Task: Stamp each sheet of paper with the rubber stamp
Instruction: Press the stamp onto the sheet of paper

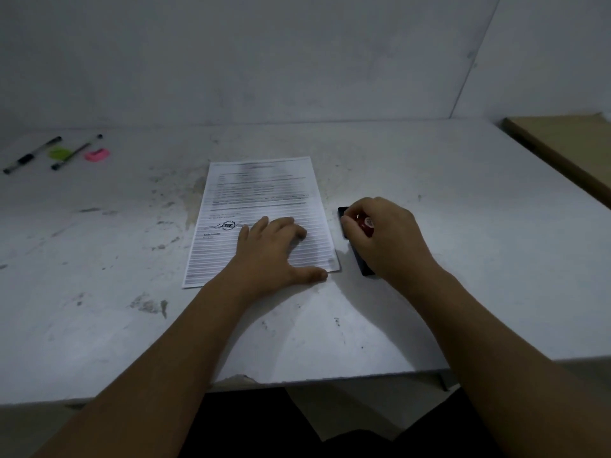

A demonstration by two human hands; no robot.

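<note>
A printed sheet of paper (261, 196) lies in the middle of the white table (463, 259), with a round ink stamp mark (228, 225) at its lower left. My left hand (274, 249) rests flat on the sheet's lower half, fingers spread. Right of the sheet, my right hand (386, 236) grips the red-handled rubber stamp (365, 223) and holds it down on a black ink pad (358, 256), which the hand mostly hides.
Two pens (31, 155) (76, 152), a green sticky tab (59, 153) and a pink one (97, 155) lie at the far left. A brown board (568, 150) lies along the right edge. A grey wall stands behind the table.
</note>
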